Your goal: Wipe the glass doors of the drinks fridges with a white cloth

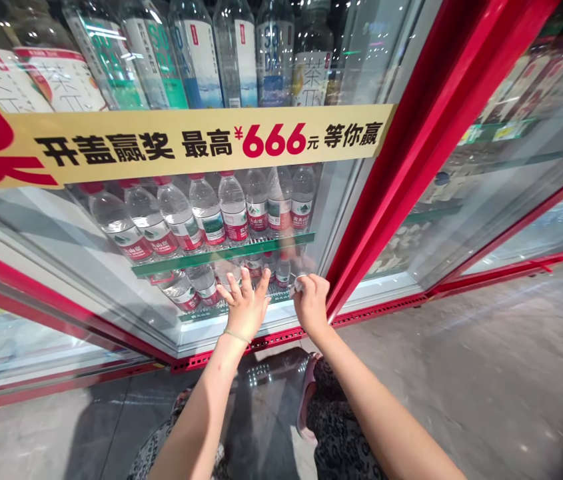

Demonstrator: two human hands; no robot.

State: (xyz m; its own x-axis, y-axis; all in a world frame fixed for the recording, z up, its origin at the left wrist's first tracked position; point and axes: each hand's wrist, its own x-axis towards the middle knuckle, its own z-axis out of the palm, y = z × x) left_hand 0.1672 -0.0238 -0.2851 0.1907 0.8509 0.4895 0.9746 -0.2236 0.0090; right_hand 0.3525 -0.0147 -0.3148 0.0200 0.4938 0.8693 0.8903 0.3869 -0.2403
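My left hand [246,305] is open, its fingers spread at the glass door [161,353] of a drinks fridge. A thin band circles that wrist. Close by on the right, my right hand [312,303] is closed near the door's lower right corner. Its fingers pinch a small white crumpled wad [300,283], which looks like tissue, though I cannot tell its exact kind. Faint reflections of the hands show in the glass. Behind the pane stand red-capped water bottles [207,212] on a green-edged shelf [226,254], with more bottles [204,287] below.
A yellow printed strip [211,143] runs across the door. Taller drink bottles [196,53] fill the shelf above. A red frame post [401,160] divides this door from another on the right. Grey floor [491,373] and my shoe [306,400] lie below.
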